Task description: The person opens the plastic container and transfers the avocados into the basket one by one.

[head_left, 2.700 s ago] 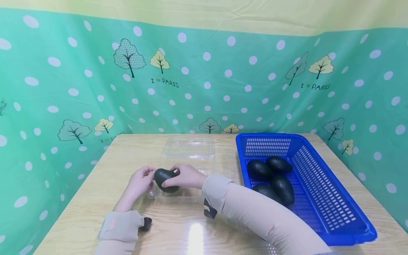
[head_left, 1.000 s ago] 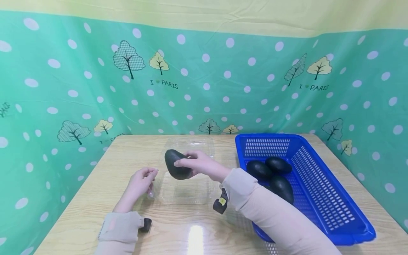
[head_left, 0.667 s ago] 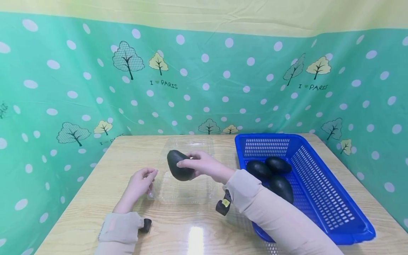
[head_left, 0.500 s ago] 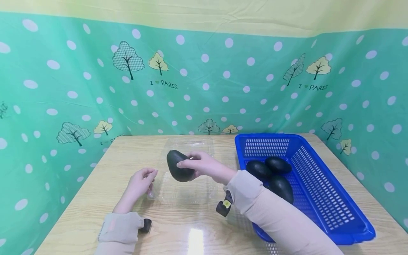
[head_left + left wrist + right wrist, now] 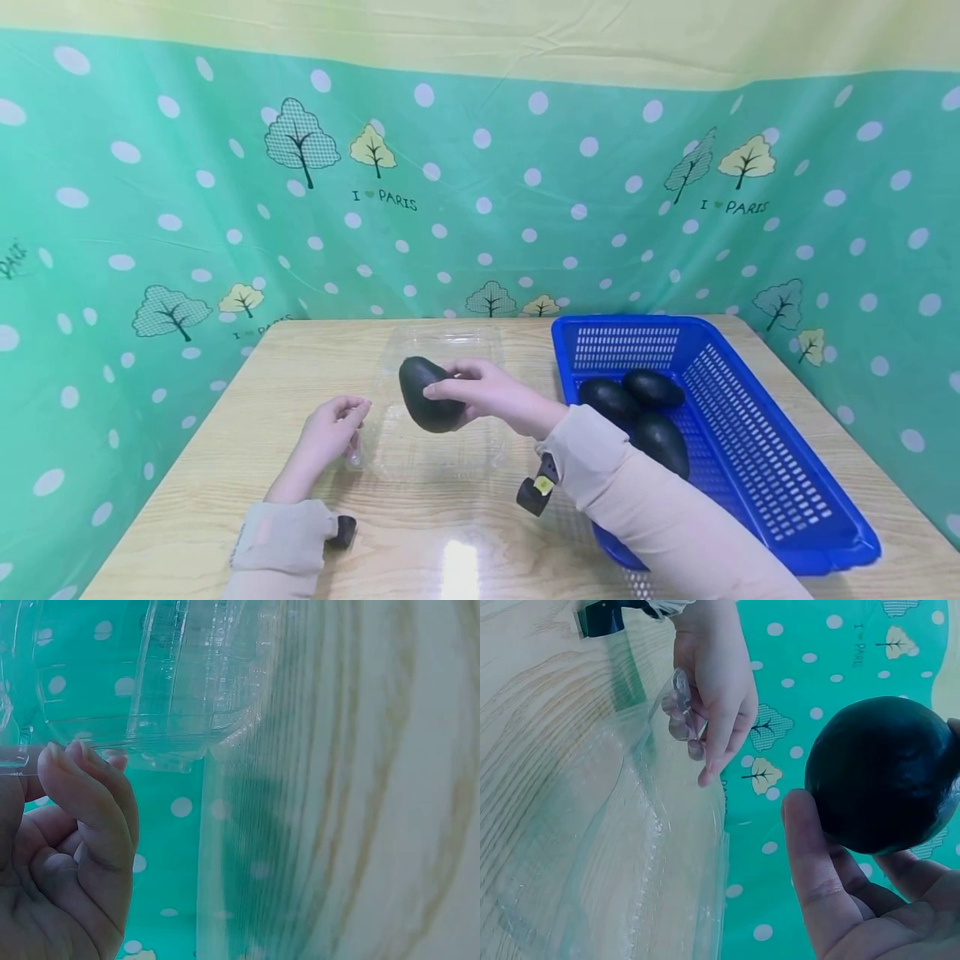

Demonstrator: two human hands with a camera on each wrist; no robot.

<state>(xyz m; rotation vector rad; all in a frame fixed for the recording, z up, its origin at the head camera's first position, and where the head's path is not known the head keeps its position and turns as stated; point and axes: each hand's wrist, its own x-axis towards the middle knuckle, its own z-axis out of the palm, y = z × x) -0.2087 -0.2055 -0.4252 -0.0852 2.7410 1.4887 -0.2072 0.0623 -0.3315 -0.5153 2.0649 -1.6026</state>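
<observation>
In the head view my right hand [image 5: 491, 392] grips a dark, pear-shaped avocado [image 5: 427, 396], thumb across its near side. The avocado is held up above a clear plastic clamshell container [image 5: 442, 454], whose lid [image 5: 446, 337] lies folded back. In the right wrist view the same avocado [image 5: 881, 776] sits against my fingertips. My left hand [image 5: 333, 429] pinches the left edge of the container; the left wrist view shows its fingertips at the clear plastic rim [image 5: 105, 742].
On the right stands a blue perforated basket [image 5: 847, 533] with several more avocados [image 5: 654, 388] at its left side, partly hidden by my right forearm. All of it rests on a wood-grain table [image 5: 300, 367], in front of a green dotted curtain [image 5: 487, 208].
Since the oldest frame, my right hand has lifted the avocado away from the left hand and drifted right, lately only slightly. My left hand stays at the container's edge.
</observation>
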